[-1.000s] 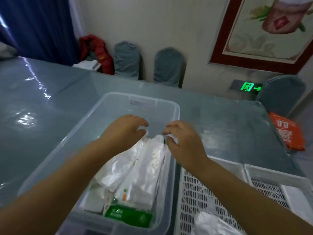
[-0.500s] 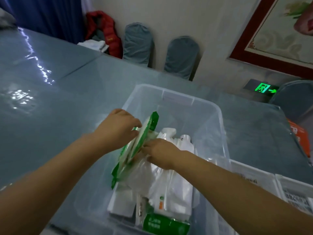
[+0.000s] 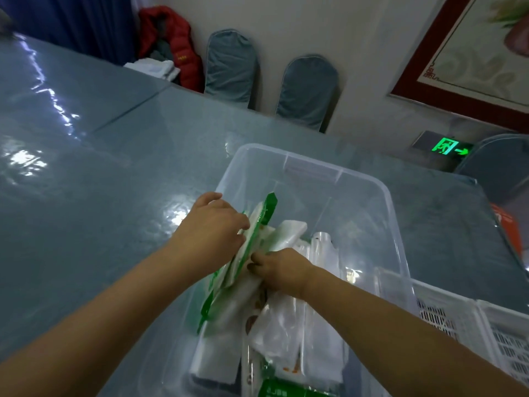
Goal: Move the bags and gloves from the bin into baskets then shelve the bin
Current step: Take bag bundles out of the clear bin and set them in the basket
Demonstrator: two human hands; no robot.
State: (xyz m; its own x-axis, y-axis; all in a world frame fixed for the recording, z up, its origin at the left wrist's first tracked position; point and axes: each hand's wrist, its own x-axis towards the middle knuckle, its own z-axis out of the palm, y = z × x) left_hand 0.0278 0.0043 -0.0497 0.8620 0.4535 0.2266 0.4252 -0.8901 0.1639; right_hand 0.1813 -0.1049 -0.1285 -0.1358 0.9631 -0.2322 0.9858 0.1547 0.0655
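A clear plastic bin (image 3: 389,213) stands on the grey table, holding several white and clear plastic packs (image 3: 289,333). My left hand (image 3: 211,227) grips a green-and-white pack (image 3: 252,247) tilted up on edge against the bin's left side. My right hand (image 3: 279,267) reaches into the pile just right of that pack, its fingers curled down between the packs; I cannot tell which one they hold. White slotted baskets (image 3: 469,322) sit to the right of the bin.
The glossy grey table (image 3: 100,196) stretches far to the left and behind the bin. Two grey padded chairs (image 3: 232,64) and a red jacket (image 3: 177,47) stand by the wall. An orange item (image 3: 509,227) lies at the right edge.
My left hand has lifted the green-and-white pack up on edge. My right hand has moved left and down into the pile beside it. The view has shifted left.
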